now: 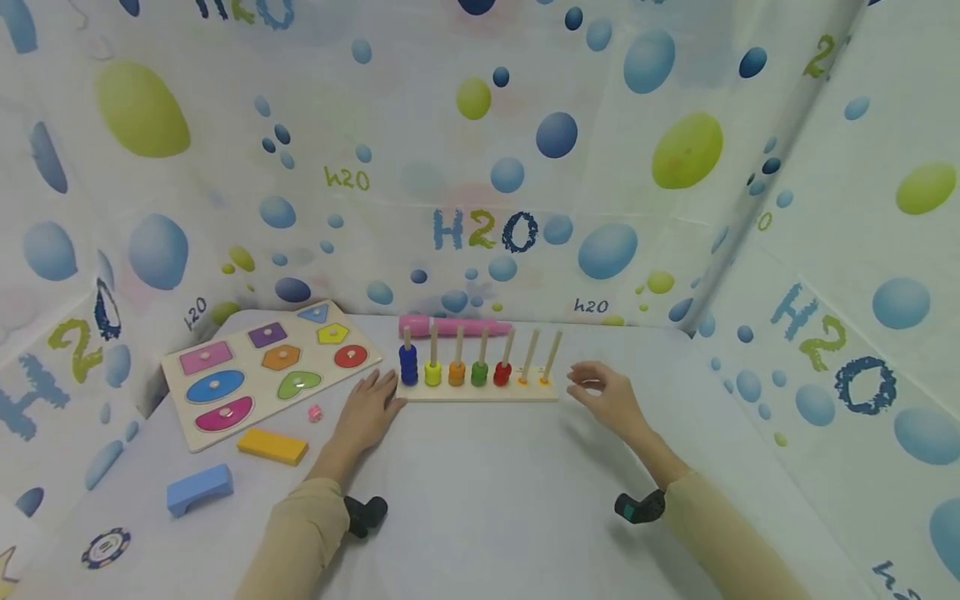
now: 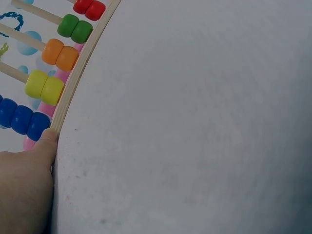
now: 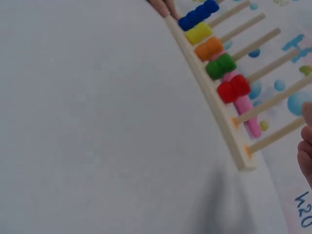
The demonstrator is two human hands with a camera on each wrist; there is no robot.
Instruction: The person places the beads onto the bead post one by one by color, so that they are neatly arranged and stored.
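The left hand (image 1: 369, 410) lies flat on the worktop (image 1: 480, 492), straight fingers touching the left end of the bead rack (image 1: 480, 392), while the right hand (image 1: 609, 396) hovers beside its right end, fingers loosely spread.

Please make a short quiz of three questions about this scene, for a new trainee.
1. True or false: the left hand touches the peg board at its blue-bead end.
2. How many pegs carry no beads?
3. Which beads sit nearest the bare pegs: A) blue beads, B) red beads, C) yellow beads?

Key: 1 true. 2 two. 3 B.
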